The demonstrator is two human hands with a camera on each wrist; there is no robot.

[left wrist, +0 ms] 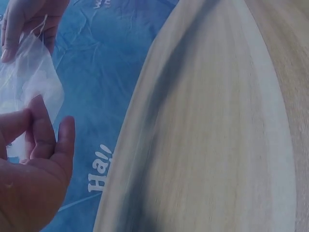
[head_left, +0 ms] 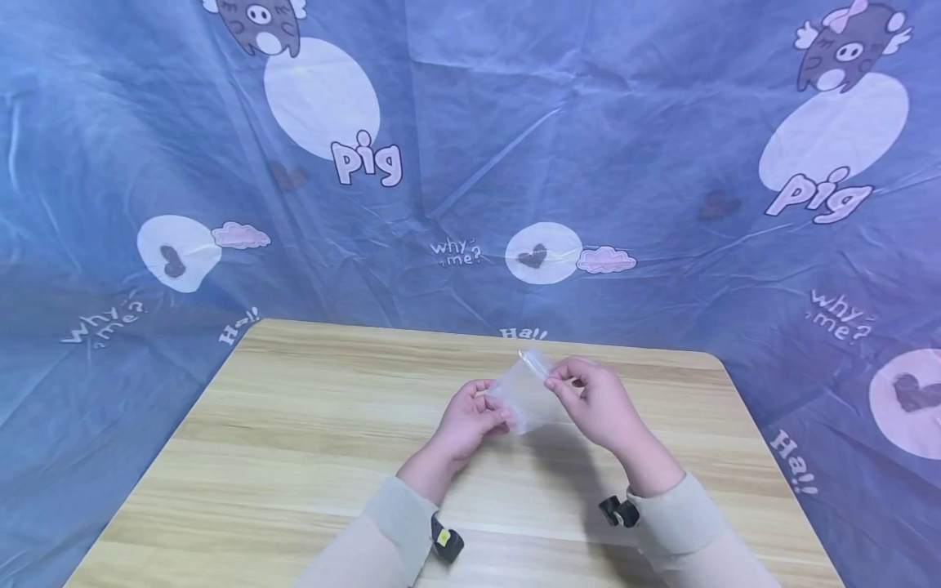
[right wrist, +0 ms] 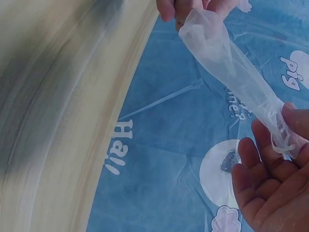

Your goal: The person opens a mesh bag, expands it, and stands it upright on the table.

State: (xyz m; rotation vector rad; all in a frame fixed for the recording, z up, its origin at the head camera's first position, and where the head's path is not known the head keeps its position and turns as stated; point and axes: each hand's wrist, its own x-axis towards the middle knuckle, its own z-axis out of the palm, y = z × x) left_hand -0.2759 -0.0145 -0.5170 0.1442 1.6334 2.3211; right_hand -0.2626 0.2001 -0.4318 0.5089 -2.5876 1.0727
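Between the two hands, above the wooden table (head_left: pixel 353 441), hangs a small sheer white drawstring pouch (head_left: pixel 524 394). My left hand (head_left: pixel 466 423) pinches its lower left end between thumb and fingers. At the opposite, gathered end, my right hand (head_left: pixel 597 402) pinches the pouch between thumb and forefinger. The right wrist view shows the pouch (right wrist: pixel 219 60) stretched slantwise, with a thin cord loop (right wrist: pixel 282 147) at the bunched end by the right thumb. In the left wrist view the pouch (left wrist: pixel 41 77) looks flat and see-through, and nothing shows inside it.
A blue cloth (head_left: pixel 470 163) printed with pigs and words hangs behind the table and down its sides. Black wrist devices (head_left: pixel 447 541) sit at the cuffs of the light sleeves (head_left: pixel 680 518). The arms cast a shadow (head_left: pixel 566 465) on the tabletop.
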